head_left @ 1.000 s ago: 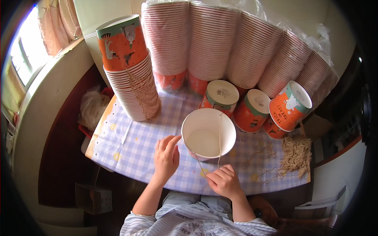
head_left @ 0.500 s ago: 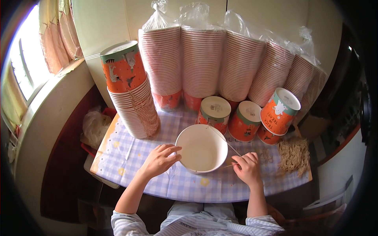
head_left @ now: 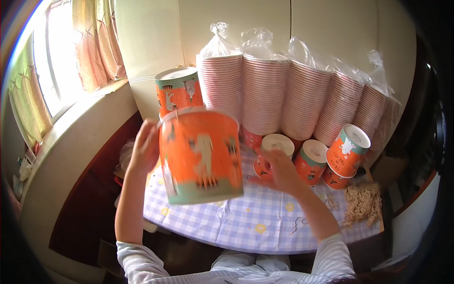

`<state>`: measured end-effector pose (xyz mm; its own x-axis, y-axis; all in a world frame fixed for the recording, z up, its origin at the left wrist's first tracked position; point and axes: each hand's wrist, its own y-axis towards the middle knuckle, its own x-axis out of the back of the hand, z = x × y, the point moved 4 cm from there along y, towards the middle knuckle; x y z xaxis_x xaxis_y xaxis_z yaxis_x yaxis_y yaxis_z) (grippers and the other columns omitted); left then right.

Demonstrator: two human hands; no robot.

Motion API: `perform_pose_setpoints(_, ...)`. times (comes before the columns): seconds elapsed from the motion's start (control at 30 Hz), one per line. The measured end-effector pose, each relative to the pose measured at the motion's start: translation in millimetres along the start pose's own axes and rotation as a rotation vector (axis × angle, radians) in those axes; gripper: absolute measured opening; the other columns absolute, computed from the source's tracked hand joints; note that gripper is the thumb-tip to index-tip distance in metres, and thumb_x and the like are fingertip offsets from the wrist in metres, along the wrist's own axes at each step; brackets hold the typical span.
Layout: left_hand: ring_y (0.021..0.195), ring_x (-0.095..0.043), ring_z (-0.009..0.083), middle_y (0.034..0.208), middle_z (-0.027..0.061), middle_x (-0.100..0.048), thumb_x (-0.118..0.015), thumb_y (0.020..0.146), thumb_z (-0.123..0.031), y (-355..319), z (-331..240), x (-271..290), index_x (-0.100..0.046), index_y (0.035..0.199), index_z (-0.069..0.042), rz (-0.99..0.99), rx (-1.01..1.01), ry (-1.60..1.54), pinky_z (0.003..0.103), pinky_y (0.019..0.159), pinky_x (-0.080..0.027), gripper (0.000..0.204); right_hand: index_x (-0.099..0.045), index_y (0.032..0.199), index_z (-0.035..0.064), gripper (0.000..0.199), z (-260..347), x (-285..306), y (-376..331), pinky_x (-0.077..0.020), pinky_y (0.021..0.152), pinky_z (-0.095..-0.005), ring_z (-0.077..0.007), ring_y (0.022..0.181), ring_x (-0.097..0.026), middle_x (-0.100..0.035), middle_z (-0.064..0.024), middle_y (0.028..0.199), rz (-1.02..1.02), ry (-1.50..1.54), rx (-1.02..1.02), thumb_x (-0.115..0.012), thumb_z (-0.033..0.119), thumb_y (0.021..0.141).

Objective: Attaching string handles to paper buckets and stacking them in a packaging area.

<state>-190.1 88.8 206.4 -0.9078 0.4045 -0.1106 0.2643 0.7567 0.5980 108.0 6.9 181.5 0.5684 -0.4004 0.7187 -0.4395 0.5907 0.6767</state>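
An orange paper bucket (head_left: 201,149) with a green band at its base and pale printed figures is lifted off the table, its outer side facing me and its white rim up. Fingers of my left hand (head_left: 145,147) close on its left side near the rim. To the right of the bucket, apart from it, is my right hand (head_left: 279,170), smeared by motion. It covers part of an upside-down paper bucket (head_left: 278,142); whether its fingers hold anything does not show.
Plastic-wrapped stacks of paper buckets (head_left: 265,94) line the back. A taller stack topped by an orange bucket (head_left: 178,90) stands behind the held one. At the right are upturned buckets (head_left: 310,163) and a bundle of tan cord (head_left: 362,203) on the checked tablecloth (head_left: 227,227).
The bucket has risen from the table and moved left, turning its outer side toward me. My left hand has gone up and left with it; my right hand has moved up and slightly left.
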Motion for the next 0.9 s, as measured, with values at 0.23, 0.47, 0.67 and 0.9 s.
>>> perform_pose_setpoints(0.23,0.07,-0.055,0.0095,0.08,0.0024,-0.057,-0.051,0.087,-0.018,112.1,-38.4,42.9,-0.053,0.097,-0.003,-0.172,-0.016,-0.112,0.023,0.057,-0.046,0.018,-0.038,0.125,0.0061,0.079,0.9,6.0,143.1,-0.0414,0.043,-0.0343,-0.0229,0.042,-0.051,-0.049,-0.0052,0.048,-0.308,-0.347,0.185,-0.055,0.06,0.07)
perform_pose_setpoints(0.47,0.07,-0.056,0.0121,0.08,0.0065,-0.057,-0.054,0.082,-0.007,159.6,-24.0,103.2,-0.051,0.098,-0.001,-0.378,-0.05,-0.034,0.023,0.058,-0.047,0.018,-0.042,0.123,0.0109,0.075,-5.6,-19.3,219.6,-0.0481,0.068,-0.0402,-0.0312,0.08,-0.061,-0.063,-0.0151,0.085,-0.078,-0.09,-0.155,-0.053,0.062,0.07)
perform_pose_setpoints(0.67,0.119,-0.036,0.0197,0.128,0.0101,-0.041,-0.03,0.087,-0.055,168.3,8.4,62.6,-0.037,0.126,-0.005,-0.214,-0.019,-0.029,0.034,0.102,-0.024,0.064,-0.051,0.115,0.008,0.072,-33.6,-33.1,241.8,-0.0431,0.082,-0.0391,-0.0301,0.097,-0.056,-0.06,-0.0161,0.101,-0.006,0.036,-0.315,-0.05,0.064,0.07)
perform_pose_setpoints(0.9,0.123,-0.03,0.0228,0.13,0.013,-0.036,-0.03,0.083,-0.062,161.0,49.4,77.2,-0.032,0.13,-0.005,-0.227,0.074,0.162,0.036,0.102,-0.023,0.074,-0.057,0.108,0.0053,0.072,-40.7,-59.6,239.0,-0.0423,0.083,-0.0369,-0.0297,0.097,-0.056,-0.06,-0.0162,0.101,0.143,0.136,-0.403,-0.047,0.066,0.071)
